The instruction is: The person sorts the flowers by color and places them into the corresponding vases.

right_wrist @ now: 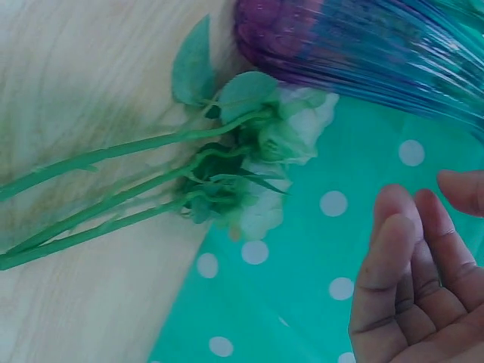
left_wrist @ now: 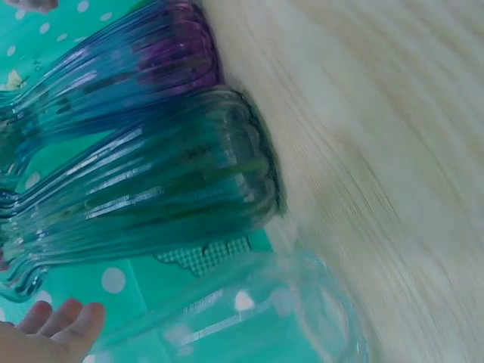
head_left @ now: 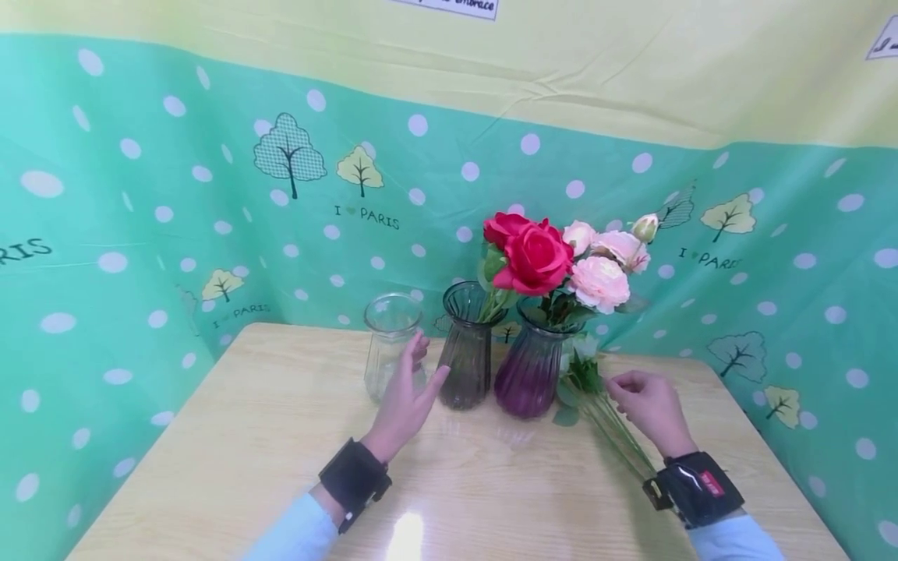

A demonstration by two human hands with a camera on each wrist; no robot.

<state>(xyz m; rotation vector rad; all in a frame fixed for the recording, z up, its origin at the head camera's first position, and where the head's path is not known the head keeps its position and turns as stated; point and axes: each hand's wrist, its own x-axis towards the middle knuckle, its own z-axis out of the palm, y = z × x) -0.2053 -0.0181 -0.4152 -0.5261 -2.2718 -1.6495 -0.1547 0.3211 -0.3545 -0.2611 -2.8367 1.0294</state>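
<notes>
My left hand [head_left: 403,405], fingers extended and thumb apart, is in front of the gap between a clear glass vase [head_left: 377,366] and a grey glass vase [head_left: 464,370]. Its fingertips overlap the clear vase in the head view; nothing is in its grasp. Red roses [head_left: 539,257] stand in the grey vase. A purple glass vase [head_left: 522,389] beside it holds pink flowers [head_left: 599,282]. To the right, white flowers [right_wrist: 295,132] with green stems [head_left: 617,432] lie on the table. Over them is my right hand [head_left: 652,405], loosely bent and holding nothing in the right wrist view [right_wrist: 423,295].
The three vases stand in a row near the back edge of the wooden table [head_left: 231,436]. Right behind them hangs a green and yellow curtain [head_left: 449,202] with dots and trees. Both wrists wear black straps.
</notes>
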